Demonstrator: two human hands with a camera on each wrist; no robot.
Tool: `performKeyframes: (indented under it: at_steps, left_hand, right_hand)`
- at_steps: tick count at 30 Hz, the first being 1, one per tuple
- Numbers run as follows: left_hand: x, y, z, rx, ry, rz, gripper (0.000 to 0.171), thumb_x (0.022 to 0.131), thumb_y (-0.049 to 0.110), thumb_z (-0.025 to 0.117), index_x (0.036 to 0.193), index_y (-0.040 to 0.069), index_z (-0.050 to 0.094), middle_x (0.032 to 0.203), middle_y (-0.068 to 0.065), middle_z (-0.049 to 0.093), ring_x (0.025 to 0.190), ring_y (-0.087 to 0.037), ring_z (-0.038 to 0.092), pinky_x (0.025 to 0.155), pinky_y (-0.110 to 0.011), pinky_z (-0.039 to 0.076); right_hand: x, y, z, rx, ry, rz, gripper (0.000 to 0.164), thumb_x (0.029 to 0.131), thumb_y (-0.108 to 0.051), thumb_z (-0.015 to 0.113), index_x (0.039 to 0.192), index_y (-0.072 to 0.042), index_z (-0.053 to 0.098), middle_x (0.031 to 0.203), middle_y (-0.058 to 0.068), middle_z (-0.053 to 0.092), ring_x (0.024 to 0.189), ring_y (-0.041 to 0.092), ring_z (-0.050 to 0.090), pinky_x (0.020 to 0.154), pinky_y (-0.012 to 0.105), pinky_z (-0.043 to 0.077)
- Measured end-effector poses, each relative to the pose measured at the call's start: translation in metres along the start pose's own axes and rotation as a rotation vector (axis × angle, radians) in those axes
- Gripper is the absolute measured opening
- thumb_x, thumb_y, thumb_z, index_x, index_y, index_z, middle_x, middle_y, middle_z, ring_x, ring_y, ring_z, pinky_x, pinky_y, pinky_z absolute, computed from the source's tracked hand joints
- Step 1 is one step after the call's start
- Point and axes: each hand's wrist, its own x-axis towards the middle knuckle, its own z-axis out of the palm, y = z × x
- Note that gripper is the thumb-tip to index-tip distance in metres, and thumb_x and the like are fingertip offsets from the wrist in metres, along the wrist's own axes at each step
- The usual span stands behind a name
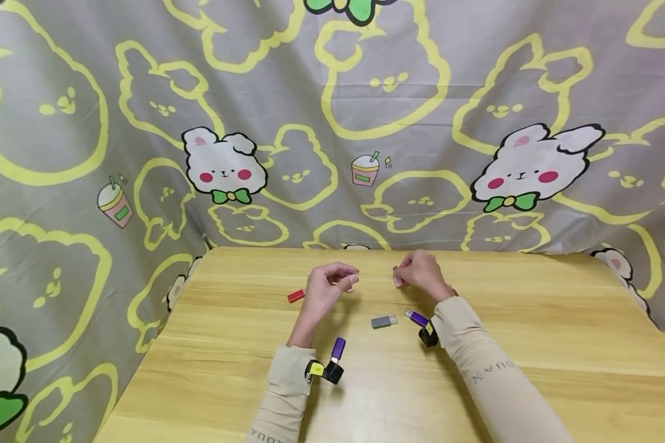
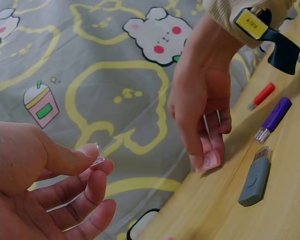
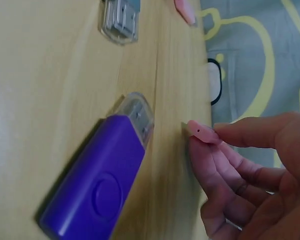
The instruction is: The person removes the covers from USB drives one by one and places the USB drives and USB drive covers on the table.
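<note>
My left hand [image 1: 328,290] is raised over the table, pinching a small clear plastic cap [image 2: 98,155] between thumb and index finger. To its right, near the table's back edge, my right hand [image 1: 422,274] grips a pink USB flash drive [image 2: 211,160] low over the tabletop. Fingers cover part of that drive, but one pink end shows in the right wrist view. A grey USB flash drive [image 1: 384,322] lies between the two forearms. Beside the right wrist is a purple USB flash drive [image 3: 102,182] with a clear cap over its plug.
A second purple USB flash drive [image 1: 338,349] shows by the left wrist camera [image 1: 332,371]. Left of my left hand lies a red one [image 1: 296,296]; another red one [image 2: 264,94] is near the right wrist. A patterned curtain [image 1: 288,203] hangs behind the wooden table [image 1: 227,344].
</note>
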Motion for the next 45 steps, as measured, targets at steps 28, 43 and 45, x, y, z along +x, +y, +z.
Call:
performKeyframes:
  at_steps: [28, 43, 45]
  left_hand:
    - [0.026, -0.043, 0.043, 0.314, -0.155, -0.007, 0.009, 0.089, 0.005, 0.070, 0.095, 0.003, 0.077, 0.090, -0.005, 0.074, 0.079, -0.016, 0.065, 0.068, -0.030, 0.056]
    - [0.068, -0.062, 0.075, 0.644, -0.296, 0.025, 0.007, 0.085, 0.005, 0.072, 0.081, 0.010, 0.070, 0.074, 0.002, 0.065, 0.064, -0.011, 0.056, 0.058, -0.024, 0.048]
    - [0.069, -0.063, 0.077, 0.648, -0.289, 0.029, 0.006, 0.085, 0.005, 0.073, 0.081, 0.010, 0.070, 0.074, 0.002, 0.065, 0.064, -0.011, 0.056, 0.059, -0.025, 0.048]
  right_hand:
    - [-0.054, 0.025, -0.063, 0.004, 0.170, -0.063, 0.027, 0.095, -0.027, 0.063, 0.095, -0.001, 0.069, 0.078, 0.013, 0.073, 0.061, 0.018, 0.059, 0.052, 0.031, 0.044]
    - [-0.087, 0.054, -0.079, 0.034, 0.167, -0.026, 0.031, 0.095, -0.025, 0.062, 0.112, 0.001, 0.064, 0.097, 0.020, 0.070, 0.085, 0.031, 0.064, 0.068, 0.041, 0.049]
    - [-0.085, 0.055, -0.077, 0.032, 0.170, -0.027, 0.030, 0.095, -0.024, 0.062, 0.111, 0.001, 0.065, 0.099, 0.021, 0.070, 0.087, 0.032, 0.064, 0.070, 0.044, 0.049]
